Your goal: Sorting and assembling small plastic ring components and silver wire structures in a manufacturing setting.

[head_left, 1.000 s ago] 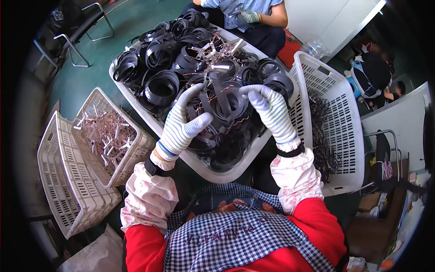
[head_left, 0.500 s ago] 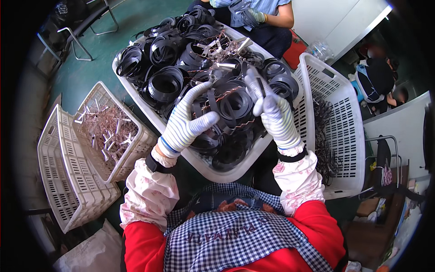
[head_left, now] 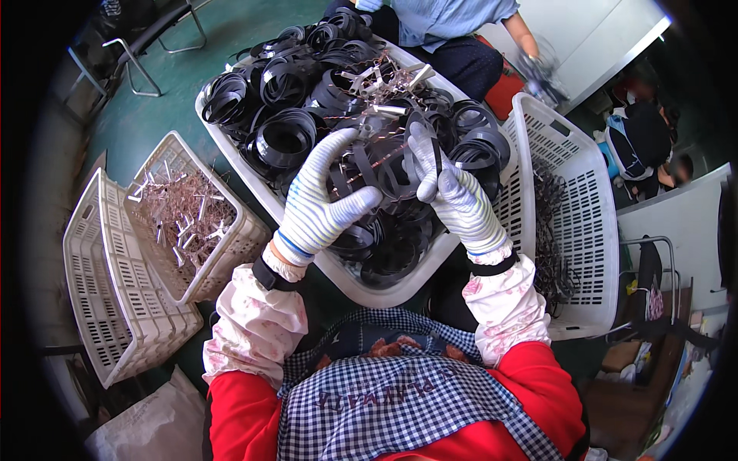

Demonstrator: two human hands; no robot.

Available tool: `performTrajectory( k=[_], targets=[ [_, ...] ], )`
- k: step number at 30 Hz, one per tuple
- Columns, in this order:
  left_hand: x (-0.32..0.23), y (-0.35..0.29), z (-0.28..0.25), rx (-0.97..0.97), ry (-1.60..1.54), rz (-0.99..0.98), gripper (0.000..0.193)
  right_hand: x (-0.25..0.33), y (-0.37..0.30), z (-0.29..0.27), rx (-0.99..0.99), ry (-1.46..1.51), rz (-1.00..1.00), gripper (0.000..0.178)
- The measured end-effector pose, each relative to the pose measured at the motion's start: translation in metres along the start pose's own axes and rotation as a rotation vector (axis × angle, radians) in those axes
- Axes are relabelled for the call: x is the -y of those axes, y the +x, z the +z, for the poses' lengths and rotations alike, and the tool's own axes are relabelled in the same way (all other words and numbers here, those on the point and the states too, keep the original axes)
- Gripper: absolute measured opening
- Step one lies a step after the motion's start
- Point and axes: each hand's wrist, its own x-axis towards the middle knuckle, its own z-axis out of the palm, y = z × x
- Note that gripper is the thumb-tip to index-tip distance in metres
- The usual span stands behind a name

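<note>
A large white basket (head_left: 369, 294) in front of me is heaped with coils of black strip (head_left: 284, 138). Over its near half are both my hands, in striped white gloves. My left hand (head_left: 327, 192) has its thumb and fingers spread wide, facing a blurred black coil (head_left: 397, 175). On that coil's other side, my right hand (head_left: 457, 188) pinches a black strip (head_left: 438, 154) between thumb and fingers; whether it belongs to the coil I cannot tell. Twisted copper wires (head_left: 388, 159) cross between the hands. More wires with white pieces (head_left: 384, 81) lie on the heap.
At left, a white crate (head_left: 223, 257) holds copper wires with white tabs, beside another crate (head_left: 100, 300). A tall white crate (head_left: 580, 207) with dark strips stands at right. Across the basket a co-worker's arm (head_left: 525, 38) reaches over a blurred dark bundle. Another person (head_left: 642, 146) is farther right.
My right hand has dropped slightly and turned its fingers inward. My left hand has shifted a little right. The co-worker's arm has swung out to the right with a dark bundle.
</note>
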Motion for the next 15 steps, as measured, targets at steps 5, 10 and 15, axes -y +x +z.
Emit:
performTrajectory(
  k=[5,10,15],
  targets=[
    [0.001,0.0,-0.005,-0.015,0.233,0.081,0.088,0.006,0.0,0.008,-0.017,-0.096,-0.061,0.074],
    [0.0,0.001,-0.006,0.018,0.442,0.234,0.089,0.018,-0.001,0.005,0.067,-0.22,-0.036,0.077],
    [0.002,0.0,-0.004,0.009,0.328,0.123,0.09,0.028,-0.004,0.011,0.071,-0.278,-0.058,0.077]
  ],
)
